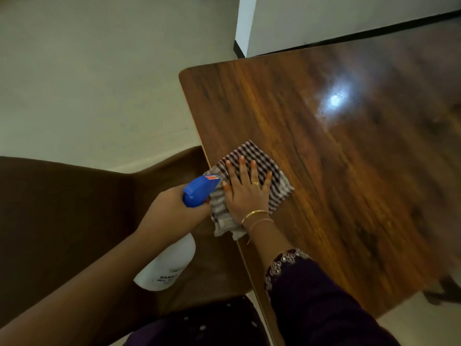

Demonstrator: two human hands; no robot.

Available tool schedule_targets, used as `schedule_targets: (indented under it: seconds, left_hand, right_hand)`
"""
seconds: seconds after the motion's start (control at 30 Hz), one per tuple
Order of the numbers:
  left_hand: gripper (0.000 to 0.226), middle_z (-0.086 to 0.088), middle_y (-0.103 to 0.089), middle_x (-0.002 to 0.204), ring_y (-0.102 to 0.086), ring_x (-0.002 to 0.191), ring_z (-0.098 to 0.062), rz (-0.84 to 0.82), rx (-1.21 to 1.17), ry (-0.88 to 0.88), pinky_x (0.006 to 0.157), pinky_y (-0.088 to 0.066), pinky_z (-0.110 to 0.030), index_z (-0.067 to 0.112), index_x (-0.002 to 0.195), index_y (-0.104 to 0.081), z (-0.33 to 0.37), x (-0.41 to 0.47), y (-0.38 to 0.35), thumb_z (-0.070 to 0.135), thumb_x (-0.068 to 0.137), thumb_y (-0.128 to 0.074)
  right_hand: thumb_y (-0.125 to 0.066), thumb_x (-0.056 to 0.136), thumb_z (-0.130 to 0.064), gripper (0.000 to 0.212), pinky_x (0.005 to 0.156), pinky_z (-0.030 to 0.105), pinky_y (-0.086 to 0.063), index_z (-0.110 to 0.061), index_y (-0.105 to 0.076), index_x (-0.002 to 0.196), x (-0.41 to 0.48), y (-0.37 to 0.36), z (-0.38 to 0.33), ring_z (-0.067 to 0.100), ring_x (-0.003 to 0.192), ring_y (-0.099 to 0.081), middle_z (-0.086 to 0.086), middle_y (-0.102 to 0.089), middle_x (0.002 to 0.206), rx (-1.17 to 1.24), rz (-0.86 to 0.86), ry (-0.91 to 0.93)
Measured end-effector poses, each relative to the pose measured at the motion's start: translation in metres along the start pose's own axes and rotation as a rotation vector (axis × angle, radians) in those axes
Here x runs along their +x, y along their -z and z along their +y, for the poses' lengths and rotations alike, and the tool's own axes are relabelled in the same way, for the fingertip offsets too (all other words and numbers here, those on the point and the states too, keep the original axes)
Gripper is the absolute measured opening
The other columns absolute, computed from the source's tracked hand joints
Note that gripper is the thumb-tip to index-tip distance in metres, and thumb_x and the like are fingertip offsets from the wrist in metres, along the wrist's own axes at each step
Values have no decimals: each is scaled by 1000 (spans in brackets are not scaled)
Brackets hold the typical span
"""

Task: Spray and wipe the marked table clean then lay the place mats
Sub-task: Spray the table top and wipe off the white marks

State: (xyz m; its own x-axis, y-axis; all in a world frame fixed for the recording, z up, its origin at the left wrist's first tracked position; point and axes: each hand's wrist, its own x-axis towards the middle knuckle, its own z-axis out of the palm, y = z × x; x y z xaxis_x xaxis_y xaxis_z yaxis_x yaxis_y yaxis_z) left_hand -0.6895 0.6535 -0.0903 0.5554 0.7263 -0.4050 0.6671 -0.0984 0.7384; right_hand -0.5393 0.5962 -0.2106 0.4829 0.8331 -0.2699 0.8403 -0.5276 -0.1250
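Note:
A brown wooden table (336,158) fills the right half of the view. A checked brown-and-white cloth (270,171) lies at its near left edge, partly hanging over it. My right hand (245,189) presses flat on the cloth with fingers spread. My left hand (169,208) grips the neck of a white spray bottle (167,265) with a blue trigger head (199,189), held just left of the table edge, above a chair. No place mats are in view.
A dark brown chair (62,221) stands against the table's left side, under my left arm. Pale floor (87,83) lies beyond it. A white wall corner (249,26) with a dark skirting rises behind the table's far edge.

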Motion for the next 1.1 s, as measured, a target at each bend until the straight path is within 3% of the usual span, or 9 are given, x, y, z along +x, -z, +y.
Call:
schedule_targets:
  seconds: [0.07, 0.2, 0.37, 0.43, 0.53, 0.67, 0.8, 0.97, 1.1]
  left_hand:
    - [23, 4, -48, 53, -45, 48, -8, 8, 8, -25, 53, -37, -18, 23, 67, -48, 2, -10, -6, 19, 82, -65]
    - [19, 2, -46, 54, -42, 47, -9, -4, 7, -45, 52, -37, -19, 16, 70, -51, 1, -26, -21, 15, 82, -65]
    - [19, 3, -46, 51, -43, 41, -4, 54, -40, -23, 46, -36, -15, 16, 70, -52, 11, -62, -57, 12, 82, -66]
    - [19, 3, -49, 50, -46, 42, -3, 80, -70, -20, 45, -37, -16, 20, 71, -53, 20, -81, -75, 11, 82, -66]
    - [20, 3, -59, 61, -54, 52, -3, 113, -167, -4, 53, -47, -18, 26, 78, -57, 32, -109, -100, 8, 82, -65]
    - [17, -12, -65, 79, -58, 63, -20, 175, -249, 27, 65, -53, -34, 22, 84, -60, 36, -140, -129, 5, 81, -63]
    - [14, -14, -61, 70, -53, 57, -18, 227, -279, 90, 60, -48, -32, 20, 83, -61, 37, -162, -153, 7, 80, -64]
    - [21, 1, -58, 64, -53, 53, -6, 255, -205, 87, 56, -44, -22, 27, 80, -56, 46, -170, -159, 8, 81, -65]
    - [28, -3, -57, 65, -54, 52, -6, 235, -136, 34, 50, -46, -13, 30, 79, -51, 53, -170, -154, 5, 83, -62]
  right_hand:
    - [-6, 91, -50, 62, 110, 61, 3, -31, -16, 149, -32, -9, 7, 29, 146, -8, 2, -13, 159, -7, 8, 6]
    - [-29, 91, -47, 53, 108, 64, -17, -31, -36, 141, -117, -36, 31, 32, 135, -38, 5, -41, 148, 1, 75, 11]
    - [-32, 91, -49, 53, 106, 60, -12, -34, -36, 141, -186, -46, 70, 30, 137, -29, 3, -37, 150, 5, 42, 150]
    - [-32, 90, -47, 53, 107, 61, -20, -34, -37, 141, -181, -45, 92, 32, 137, -32, 3, -36, 151, -26, 53, 208]
    - [-31, 84, -41, 58, 100, 67, -31, -27, -44, 138, -157, -37, 139, 37, 132, -42, 8, -43, 146, -32, 65, 63]
    - [-9, 85, -48, 68, 106, 69, -9, -28, -32, 146, -139, -27, 169, 41, 141, -22, 11, -28, 154, -15, 67, -74]
    - [-28, 85, -52, 56, 97, 75, -17, -32, -51, 133, -175, -44, 129, 45, 132, -38, 12, -43, 145, -55, 119, 208]
    - [-30, 90, -51, 51, 106, 68, -15, -39, -39, 139, -221, -58, 132, 37, 137, -30, 5, -38, 149, -53, 120, 450]
    - [-32, 88, -45, 53, 105, 69, -15, -35, -42, 139, -210, -54, 202, 36, 138, -32, 5, -37, 150, -78, 103, 202]
